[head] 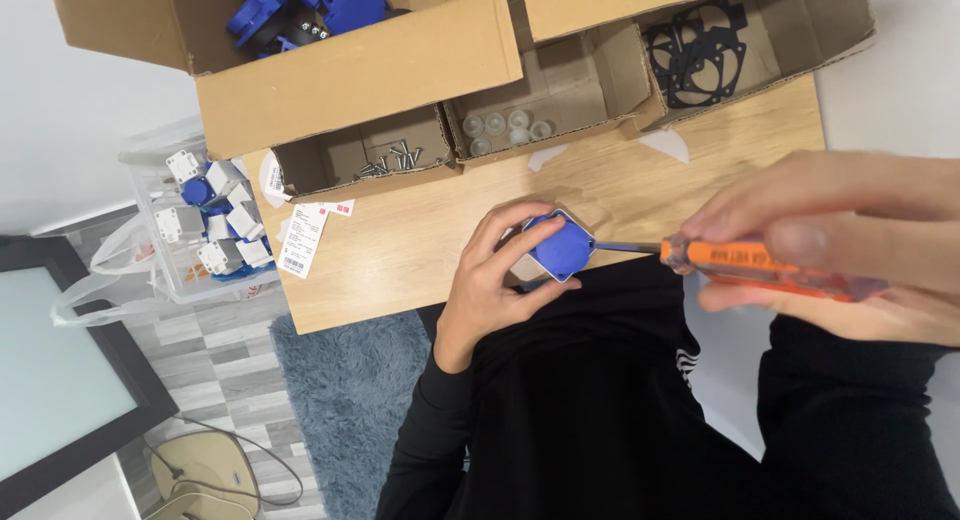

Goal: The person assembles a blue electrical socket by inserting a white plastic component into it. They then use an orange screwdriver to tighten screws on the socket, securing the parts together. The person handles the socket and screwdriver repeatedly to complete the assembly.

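Blue socket (560,246) at table edge (400,305), screwdriver (740,264) touching

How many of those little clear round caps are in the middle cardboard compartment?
5 clear caps show in the middle compartment: three in the back row, two in front towards its left. The front wall may hide more.

A light wooden table (400,245) carries open cardboard boxes (350,65) along its far edge — screws, clear caps, black gaskets inside — and a white paper label (302,240) nearby.
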